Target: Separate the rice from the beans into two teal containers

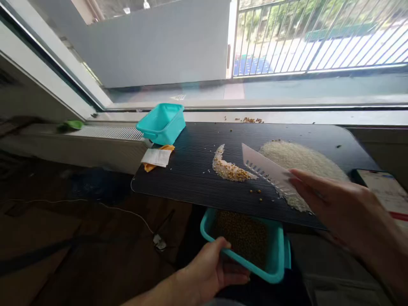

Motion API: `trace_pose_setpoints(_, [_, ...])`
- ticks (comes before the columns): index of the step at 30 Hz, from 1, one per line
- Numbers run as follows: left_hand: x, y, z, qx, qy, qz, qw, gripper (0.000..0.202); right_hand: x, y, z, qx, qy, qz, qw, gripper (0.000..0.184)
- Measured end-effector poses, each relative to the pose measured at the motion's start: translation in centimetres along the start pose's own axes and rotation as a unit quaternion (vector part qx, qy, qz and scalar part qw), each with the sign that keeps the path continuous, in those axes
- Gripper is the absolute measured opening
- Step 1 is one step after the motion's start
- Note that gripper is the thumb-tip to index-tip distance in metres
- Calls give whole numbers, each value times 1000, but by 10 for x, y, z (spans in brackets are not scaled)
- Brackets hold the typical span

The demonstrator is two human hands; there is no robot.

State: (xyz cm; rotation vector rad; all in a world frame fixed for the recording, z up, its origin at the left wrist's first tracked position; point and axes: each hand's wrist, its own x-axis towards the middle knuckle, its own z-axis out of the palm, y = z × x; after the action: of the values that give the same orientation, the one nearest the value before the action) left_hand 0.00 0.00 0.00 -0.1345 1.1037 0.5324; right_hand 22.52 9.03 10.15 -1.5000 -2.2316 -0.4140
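Observation:
My left hand [216, 270] grips the near rim of a turquoise plastic basin [276, 277], thumb over the edge and fingers beneath. Small brown beans or grains [242, 233] fill much of it, and it sits just under the table's front edge. In my right hand [341, 204] is a flat, pale plastic scraper [266, 168] with a row of slots, slanting over the tabletop. Left of its blade lies a curved strip of white rice mixed with yellow-brown beans [232, 171]. A large spread of white rice [302, 157] lies behind and right of the scraper.
An empty turquoise basin [161, 121] stands at the dark table's [191, 178] far left corner, beside a folded white tissue on orange cloth [157, 157]. A phone [382, 187] lies at the right. Scattered beans [251, 120] dot the windowsill. A cable with a plug [158, 242] is on the floor.

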Motion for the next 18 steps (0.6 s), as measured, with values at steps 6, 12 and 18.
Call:
trace_pose_setpoints(6, [4, -3, 9, 21, -31, -18, 999, 26, -26, 5, -24, 45, -35, -5, 998, 36])
trace_pose_setpoints(12, [7, -6, 9, 26, -36, -21, 999, 27, -51, 10, -28, 55, -57, -24, 997, 28])
trace_pose_setpoints(18, [4, -2, 6, 23, -28, -16, 999, 25, -22, 2, -20, 68, -35, 12, 997, 30])
